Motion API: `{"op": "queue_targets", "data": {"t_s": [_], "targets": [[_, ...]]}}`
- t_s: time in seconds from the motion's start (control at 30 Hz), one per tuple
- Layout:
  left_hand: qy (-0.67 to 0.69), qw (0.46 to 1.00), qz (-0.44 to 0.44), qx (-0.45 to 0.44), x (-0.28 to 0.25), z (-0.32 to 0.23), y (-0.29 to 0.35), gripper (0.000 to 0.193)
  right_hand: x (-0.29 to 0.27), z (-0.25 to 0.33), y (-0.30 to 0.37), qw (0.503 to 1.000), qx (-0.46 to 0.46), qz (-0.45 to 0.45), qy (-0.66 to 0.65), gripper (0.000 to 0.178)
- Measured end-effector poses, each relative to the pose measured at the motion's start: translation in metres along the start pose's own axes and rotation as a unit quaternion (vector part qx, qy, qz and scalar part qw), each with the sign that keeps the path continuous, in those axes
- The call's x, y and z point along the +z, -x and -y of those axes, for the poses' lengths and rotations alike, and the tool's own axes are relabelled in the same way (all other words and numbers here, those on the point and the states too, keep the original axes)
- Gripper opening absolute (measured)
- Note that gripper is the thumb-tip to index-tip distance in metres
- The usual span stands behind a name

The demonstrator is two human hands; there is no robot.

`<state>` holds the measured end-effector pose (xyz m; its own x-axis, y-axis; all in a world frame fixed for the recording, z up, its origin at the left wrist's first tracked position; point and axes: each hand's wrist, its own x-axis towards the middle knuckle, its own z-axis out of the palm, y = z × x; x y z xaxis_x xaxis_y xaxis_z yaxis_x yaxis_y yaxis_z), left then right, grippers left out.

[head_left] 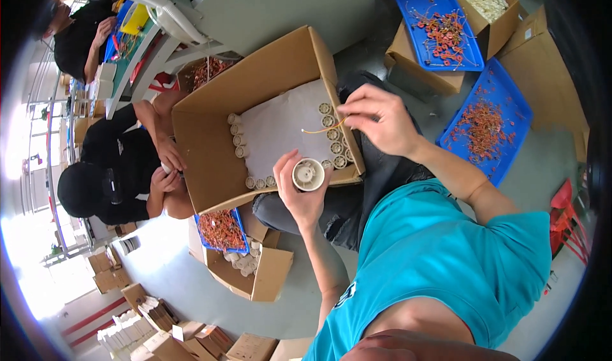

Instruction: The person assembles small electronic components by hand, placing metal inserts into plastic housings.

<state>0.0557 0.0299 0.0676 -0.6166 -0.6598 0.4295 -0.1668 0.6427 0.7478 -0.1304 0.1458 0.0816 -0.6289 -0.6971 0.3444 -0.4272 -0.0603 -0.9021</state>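
Note:
My left hand (296, 198) holds a round white plastic housing (308, 175) upright, its open top with ribs inside facing up. Between the thumb and fingertips of my right hand (387, 124) is a thin yellow-orange wire (319, 131), whose free end curves out to the left above the box. The wire and the housing are apart. Both hands are over the near side of a large open cardboard box (255, 74). Along its inner edges stand rows of similar white housings (336, 147), on a pale sheet (280, 118) lining the bottom.
Blue trays of red-orange wired parts (482, 131) (443, 36) lie to the right, one on a carton. Another blue tray (220, 230) and a carton of white housings (245, 265) are at lower left. A co-worker in black (115, 163) sits beyond the box, hands near its edge.

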Motion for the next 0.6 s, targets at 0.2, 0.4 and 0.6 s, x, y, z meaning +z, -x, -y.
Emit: {"op": "queue_targets", "data": {"t_s": [0.2, 0.4, 0.6], "targets": [[0.024, 0.998, -0.054, 0.004, 0.009, 0.019, 0.013, 0.060, -0.013, 0.042, 0.001, 0.995, 0.015, 0.092, -0.044, 0.022], [0.016, 0.997, -0.075, -0.008, 0.014, 0.011, 0.014, 0.063, -0.011, 0.046, 0.008, 0.991, 0.053, 0.096, -0.075, 0.022], [0.022, 0.992, -0.120, 0.038, 0.027, 0.018, 0.010, 0.068, 0.002, 0.039, 0.021, 0.969, 0.128, 0.058, -0.203, 0.020]]}}
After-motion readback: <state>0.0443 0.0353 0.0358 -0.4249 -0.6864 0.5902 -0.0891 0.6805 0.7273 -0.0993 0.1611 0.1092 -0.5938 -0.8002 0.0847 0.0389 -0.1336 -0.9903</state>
